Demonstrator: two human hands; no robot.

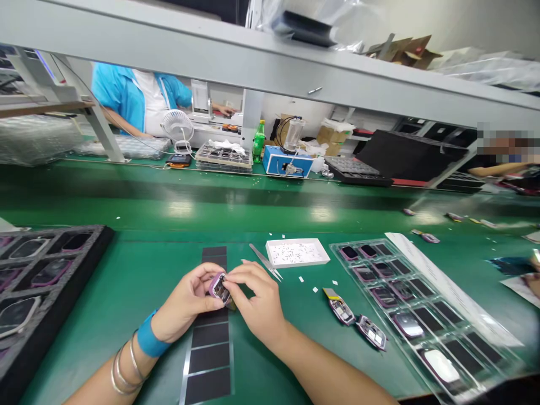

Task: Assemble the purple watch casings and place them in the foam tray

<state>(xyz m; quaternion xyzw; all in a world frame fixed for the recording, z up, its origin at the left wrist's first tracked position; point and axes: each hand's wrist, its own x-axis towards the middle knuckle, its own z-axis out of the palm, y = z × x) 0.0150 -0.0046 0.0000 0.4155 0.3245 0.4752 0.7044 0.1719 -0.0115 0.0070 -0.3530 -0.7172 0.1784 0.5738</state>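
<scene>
My left hand (192,301) is closed around a small purple-framed watch case (216,287), its open inner side with electronic parts facing up. The fingertips of my right hand (255,295) pinch at the right edge of that case; whether they hold a tiny part there cannot be made out. Below both hands runs a strip of black rectangular sheets (210,357) on the green mat. Tweezers (265,262) lie just beyond my right hand, beside a white box (297,252) of small white pieces. Two opened watch cases (372,332) lie to the right.
A clear tray (405,301) of watch cases and black sheets stands at right. On the left is a black foam tray (54,270) with watch frames. A grey shelf beam (270,56) crosses above. Co-workers sit beyond, one in a blue shirt (113,93).
</scene>
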